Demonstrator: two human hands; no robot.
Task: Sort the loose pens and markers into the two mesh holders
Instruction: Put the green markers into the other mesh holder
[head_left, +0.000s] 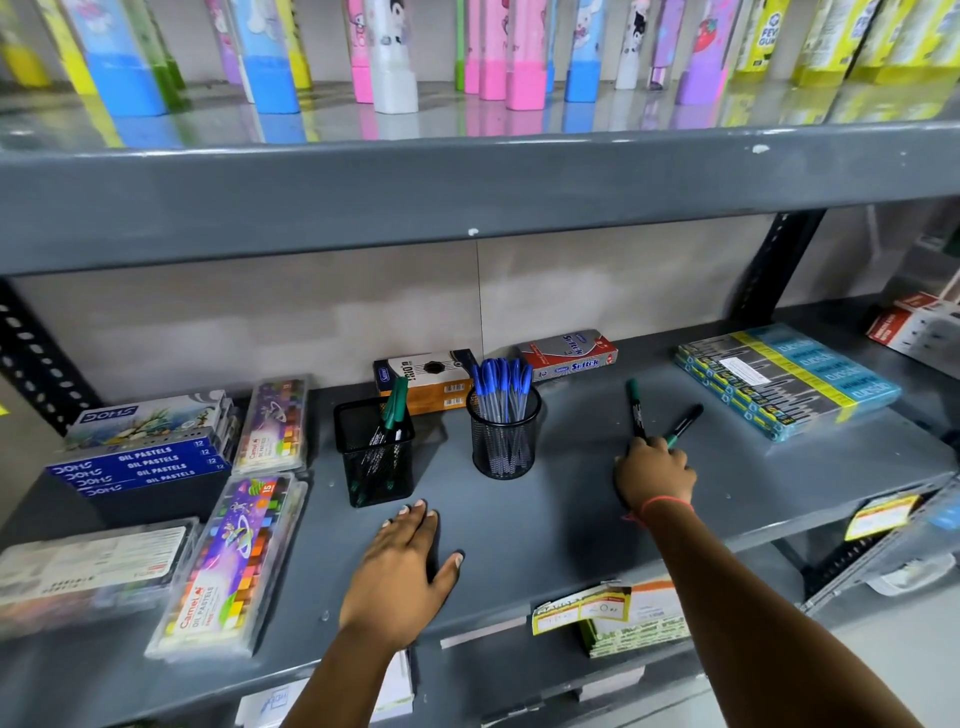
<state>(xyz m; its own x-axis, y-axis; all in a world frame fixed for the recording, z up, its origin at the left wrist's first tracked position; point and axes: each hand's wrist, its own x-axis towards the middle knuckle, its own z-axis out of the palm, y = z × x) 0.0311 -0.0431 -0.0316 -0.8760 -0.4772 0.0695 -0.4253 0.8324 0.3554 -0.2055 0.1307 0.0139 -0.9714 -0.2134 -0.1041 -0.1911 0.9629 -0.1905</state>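
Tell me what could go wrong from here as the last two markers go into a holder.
1. The right hand has its fingers on two green-capped markers at once; they splay apart, so one could slip and roll on the shelf.
2. The square holder already has markers leaning out of it; pushing two more in might tip it, and the left hand lies flat nearby without bracing it.
3. The round holder is packed with blue pens, so markers could land there by mistake.

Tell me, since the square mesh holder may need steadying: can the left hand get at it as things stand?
Probably yes. The left hand lies flat on the shelf just in front of the square mesh holder, fingers pointing toward it, with nothing between them.
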